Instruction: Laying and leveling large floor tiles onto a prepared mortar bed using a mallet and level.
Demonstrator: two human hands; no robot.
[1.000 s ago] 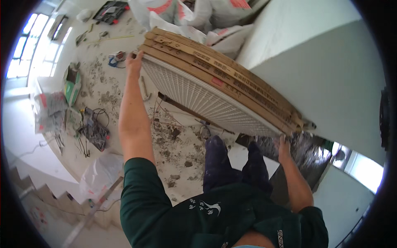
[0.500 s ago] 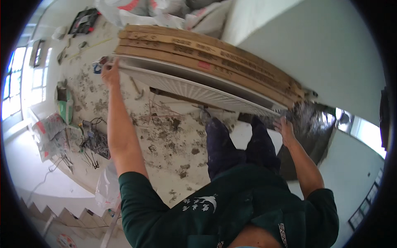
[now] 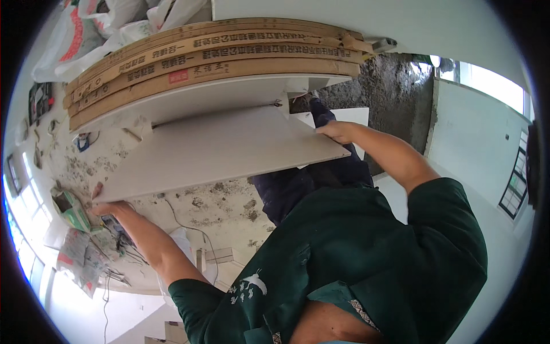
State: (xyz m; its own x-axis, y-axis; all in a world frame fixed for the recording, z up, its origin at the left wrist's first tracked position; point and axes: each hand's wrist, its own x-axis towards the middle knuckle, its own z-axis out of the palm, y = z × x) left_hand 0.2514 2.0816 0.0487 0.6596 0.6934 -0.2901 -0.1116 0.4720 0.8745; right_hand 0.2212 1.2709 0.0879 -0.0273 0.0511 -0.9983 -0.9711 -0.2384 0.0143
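Note:
A large white panel [image 3: 223,149] is tilted out almost flat in front of me, its smooth face up. My left hand [image 3: 106,206] grips its near left corner, thumb over the edge. My right hand [image 3: 338,132] is closed on its right side, with the fingertips partly hidden. Just beyond it stands a stack of long cardboard-wrapped slabs [image 3: 217,51], with a white slab face [image 3: 217,92] along its front. My dark-trousered legs show partly beneath the panel.
White sacks [image 3: 97,28] lie behind the stack. Dark wet mortar [image 3: 401,109] covers floor at the right, beside a pale wall [image 3: 475,126]. A black toolbox [image 3: 40,103], a green bag [image 3: 71,206], cables and other tools lie on the dirty floor at the left.
The panel has swung from upright against the stack toward me, now showing its smooth face instead of its gridded one. Both hands moved with it, the left one nearer me. My view has shifted.

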